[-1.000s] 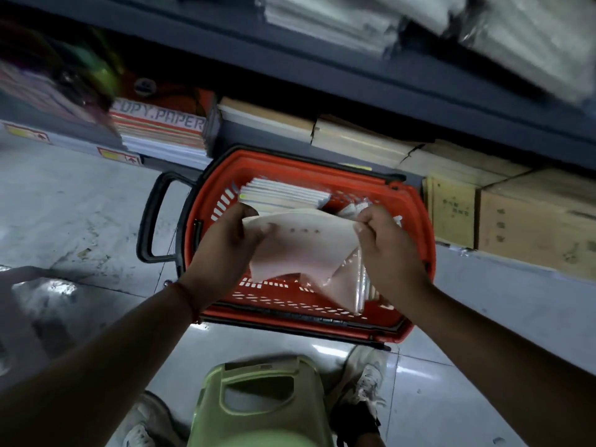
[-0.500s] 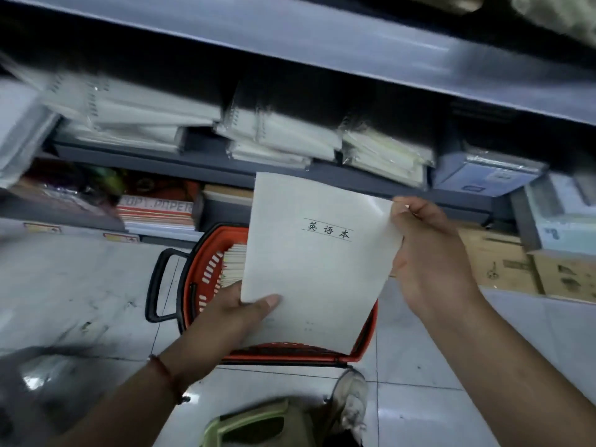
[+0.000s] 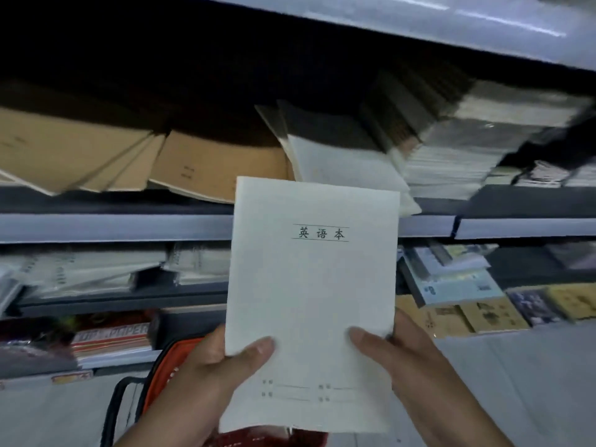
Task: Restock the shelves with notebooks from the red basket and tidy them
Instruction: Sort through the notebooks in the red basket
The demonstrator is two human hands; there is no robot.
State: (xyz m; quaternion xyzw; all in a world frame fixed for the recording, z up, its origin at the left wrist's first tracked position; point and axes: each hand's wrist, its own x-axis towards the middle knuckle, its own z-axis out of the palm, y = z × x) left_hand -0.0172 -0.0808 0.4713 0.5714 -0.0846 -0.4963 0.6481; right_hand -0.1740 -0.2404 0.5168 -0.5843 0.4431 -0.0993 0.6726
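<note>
left hand (image 3: 206,379) gripped white notebook (image 3: 311,298) lower-left, thumb on cover | right hand (image 3: 416,359) gripped lower-right | red basket (image 3: 161,375) below hands

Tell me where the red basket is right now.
In the head view the red basket sits low, left of centre on the floor, mostly hidden behind the notebook and the left hand, below the copy paper stack.

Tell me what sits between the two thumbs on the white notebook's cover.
In the head view, only bare cover of the white notebook lies between the left hand thumb and right hand thumb; printed blanks sit just below.
</note>
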